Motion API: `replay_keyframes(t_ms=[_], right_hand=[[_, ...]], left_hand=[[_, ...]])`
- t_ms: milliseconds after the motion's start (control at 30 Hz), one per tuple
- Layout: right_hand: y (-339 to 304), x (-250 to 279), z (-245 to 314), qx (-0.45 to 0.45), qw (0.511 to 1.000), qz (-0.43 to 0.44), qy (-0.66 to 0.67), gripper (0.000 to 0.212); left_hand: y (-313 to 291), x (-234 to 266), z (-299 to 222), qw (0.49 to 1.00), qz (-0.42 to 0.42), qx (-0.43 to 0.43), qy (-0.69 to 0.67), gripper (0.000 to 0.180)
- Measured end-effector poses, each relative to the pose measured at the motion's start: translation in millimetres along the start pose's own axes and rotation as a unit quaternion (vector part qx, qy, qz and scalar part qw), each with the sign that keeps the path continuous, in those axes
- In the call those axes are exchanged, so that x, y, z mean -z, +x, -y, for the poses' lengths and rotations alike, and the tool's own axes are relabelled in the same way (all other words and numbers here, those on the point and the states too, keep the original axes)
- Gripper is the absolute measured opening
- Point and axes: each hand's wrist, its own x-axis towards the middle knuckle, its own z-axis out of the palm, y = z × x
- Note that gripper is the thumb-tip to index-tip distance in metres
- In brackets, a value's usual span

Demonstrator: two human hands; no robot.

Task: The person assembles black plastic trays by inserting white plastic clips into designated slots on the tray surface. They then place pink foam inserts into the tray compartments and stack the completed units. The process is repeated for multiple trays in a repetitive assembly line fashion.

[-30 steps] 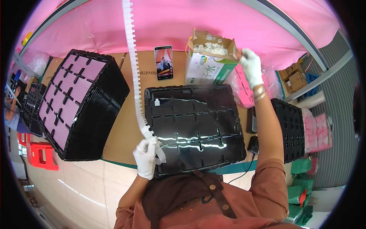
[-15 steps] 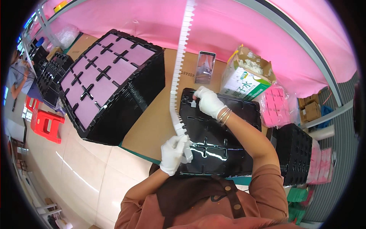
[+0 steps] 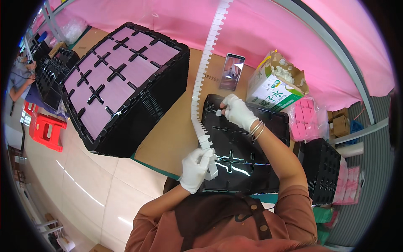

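Note:
Both hands wear white gloves. My left hand (image 3: 195,169) grips the lower end of a long white notched strip (image 3: 202,80) that runs up and away past the top of the view. It sits at the near left corner of a glossy black compartment tray (image 3: 247,157). My right hand (image 3: 237,111) rests over the tray's far left corner, its fingers pinched on a small white piece (image 3: 218,112) there.
A tall stack of black trays with pink sheets (image 3: 121,84) stands at the left. A phone (image 3: 232,72), an open carton of white bits (image 3: 275,86) and a bag of pink parts (image 3: 304,119) lie behind the tray. More black trays (image 3: 321,168) stand at the right. Another person (image 3: 19,77) sits far left.
My right hand came back from the carton at the far right to the tray's far left corner. The view swung left. My left hand stayed on the strip.

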Motion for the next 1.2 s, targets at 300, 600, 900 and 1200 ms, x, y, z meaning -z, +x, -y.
replay_keyframes(t_ms=[300,600,900,1200], right_hand=[[2.2,-16.6,2.4,0.047,0.998,-0.047,-0.016,0.004],[-13.8,-13.1,-11.2,0.105,0.993,-0.025,0.043,0.014],[19.5,165.3,-71.5,0.066,0.894,-0.443,0.014,0.02],[-132.2,40.0,12.6,0.218,0.96,-0.029,-0.175,0.022]], left_hand=[[-0.8,-0.7,-4.1,1.0,-0.002,-0.007,-0.011,0.025],[-0.9,0.0,1.3,1.0,-0.004,-0.02,0.003,0.025],[0.0,-2.2,-7.0,0.999,0.011,0.003,-0.053,0.026],[16.9,12.3,-13.7,0.976,0.037,0.113,-0.181,0.037]])
